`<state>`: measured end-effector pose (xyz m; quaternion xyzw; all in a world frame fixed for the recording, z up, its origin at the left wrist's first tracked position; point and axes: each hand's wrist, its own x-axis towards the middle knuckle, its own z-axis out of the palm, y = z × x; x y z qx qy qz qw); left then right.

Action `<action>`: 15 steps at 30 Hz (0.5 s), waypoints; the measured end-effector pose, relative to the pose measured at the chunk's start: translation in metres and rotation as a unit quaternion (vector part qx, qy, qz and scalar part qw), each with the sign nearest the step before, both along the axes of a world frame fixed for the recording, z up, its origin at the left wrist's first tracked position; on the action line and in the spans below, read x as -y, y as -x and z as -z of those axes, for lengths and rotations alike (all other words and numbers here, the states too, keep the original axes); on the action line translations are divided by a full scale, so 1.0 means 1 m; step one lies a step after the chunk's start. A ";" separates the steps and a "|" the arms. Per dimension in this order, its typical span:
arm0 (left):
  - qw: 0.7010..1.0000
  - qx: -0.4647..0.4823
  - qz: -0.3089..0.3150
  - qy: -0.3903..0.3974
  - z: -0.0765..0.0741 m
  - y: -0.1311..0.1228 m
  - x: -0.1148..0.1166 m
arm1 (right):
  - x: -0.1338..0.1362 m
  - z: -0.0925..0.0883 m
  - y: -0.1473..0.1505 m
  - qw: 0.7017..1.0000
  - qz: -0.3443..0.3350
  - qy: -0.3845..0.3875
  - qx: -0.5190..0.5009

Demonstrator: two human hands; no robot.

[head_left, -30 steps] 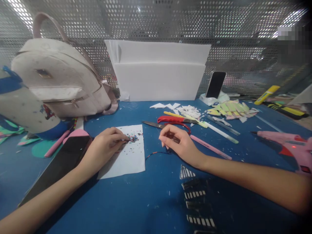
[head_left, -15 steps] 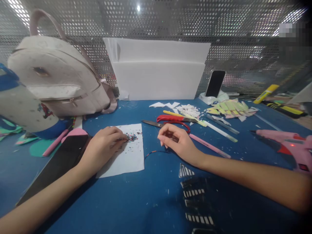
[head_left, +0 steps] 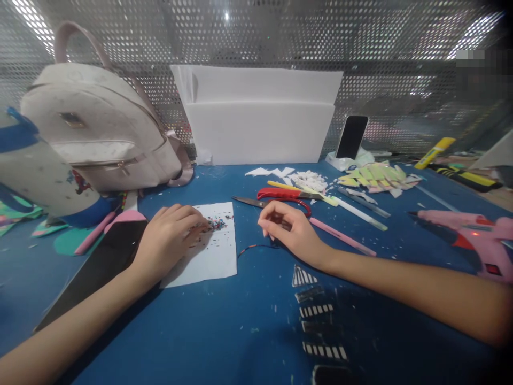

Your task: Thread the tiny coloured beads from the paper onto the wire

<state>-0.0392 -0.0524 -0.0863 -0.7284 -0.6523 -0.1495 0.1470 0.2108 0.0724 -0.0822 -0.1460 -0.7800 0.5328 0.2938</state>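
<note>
Fingers (head_left: 197,224) of left hand (head_left: 168,241) drawn narrow, tips in coloured bits (head_left: 218,223) on white paper (head_left: 214,259); right hand (head_left: 292,231) pinches thin thread (head_left: 250,248). Risk: a dragging wrist could shift the paper and scatter the bits.

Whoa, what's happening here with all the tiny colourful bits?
A person works at a blue table. Their left hand rests on a white paper, fingertips at a little pile of tiny colourful bits. Their right hand seems to pinch one end of a thin thread lying beside the paper. Red scissors lie just behind that hand.
</note>
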 end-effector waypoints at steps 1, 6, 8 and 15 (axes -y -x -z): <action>1.000 0.003 0.002 0.002 0.001 0.001 0.000 | 0.000 0.000 0.000 1.000 0.000 0.000 0.001; 1.000 0.019 0.004 0.010 0.004 0.005 -0.001 | 0.000 -0.001 0.000 1.000 -0.002 0.000 0.002; 1.000 0.024 0.002 0.010 0.003 0.004 -0.001 | 0.000 -0.002 0.000 1.000 -0.003 0.000 0.002; 0.999 0.032 0.001 0.013 0.001 0.000 -0.001 | 0.000 0.000 0.000 1.000 -0.002 0.000 0.006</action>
